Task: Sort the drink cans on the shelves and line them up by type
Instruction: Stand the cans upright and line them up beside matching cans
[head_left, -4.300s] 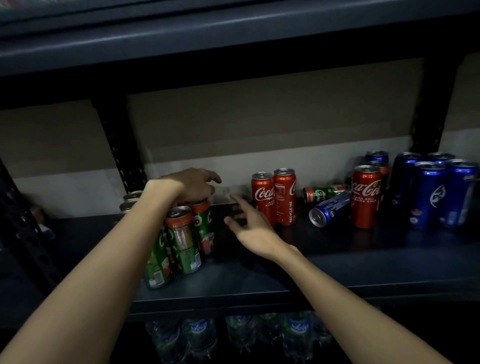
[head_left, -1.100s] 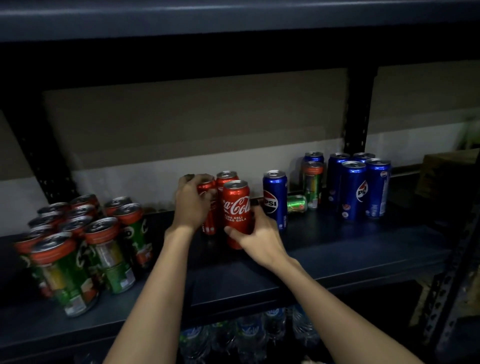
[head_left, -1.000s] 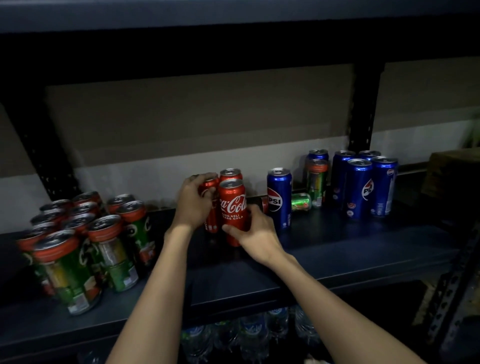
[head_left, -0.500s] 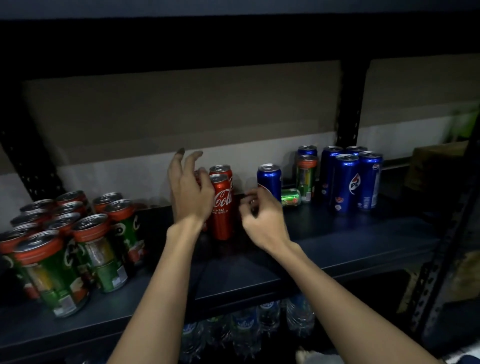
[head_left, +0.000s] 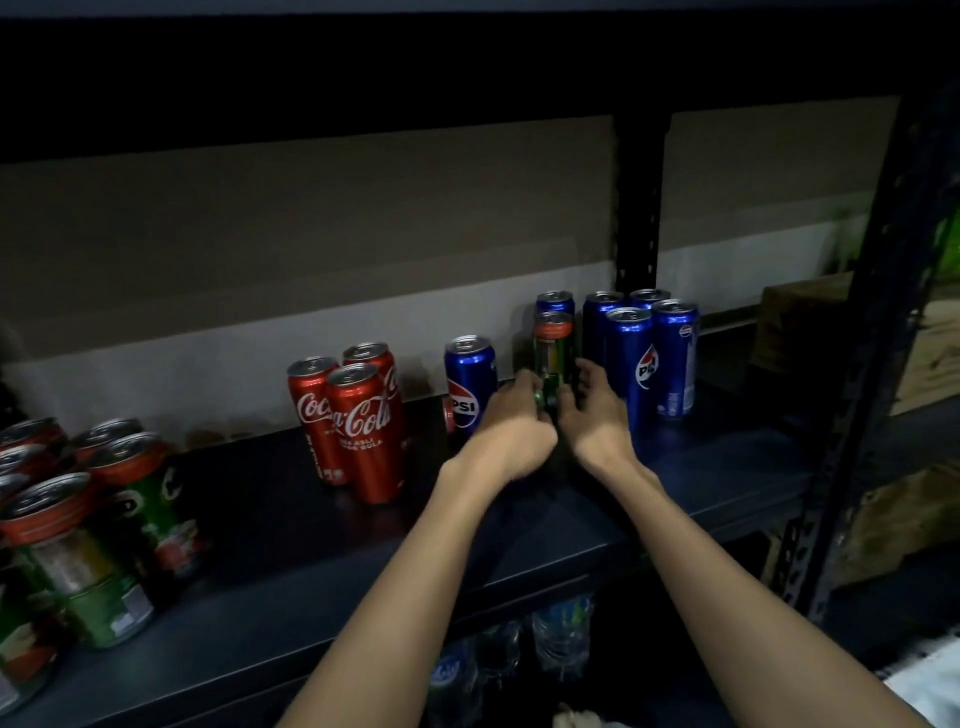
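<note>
Both hands meet at the middle of the dark metal shelf (head_left: 270, 597). The left hand (head_left: 511, 423) has its fingers curled round a small green can (head_left: 548, 389) lying on its side, its long axis running roughly from 9 to 3 o'clock; most of its body is hidden by the fingers. The right hand (head_left: 592, 410) reaches in beside it with loosely bent fingers, and whether its grip closes on anything cannot be told. Just behind stands an upright green can with an orange rim (head_left: 554, 340). At 3 o'clock a cluster of glossy blue cans (head_left: 649, 358) stands upright; at 9 o'clock, a lone blue can (head_left: 469, 382), then three red cans (head_left: 353, 421). Far left, green cans (head_left: 93, 530) are cut off by the edge. Below, plastic bottles (head_left: 561, 636) are dim.
</note>
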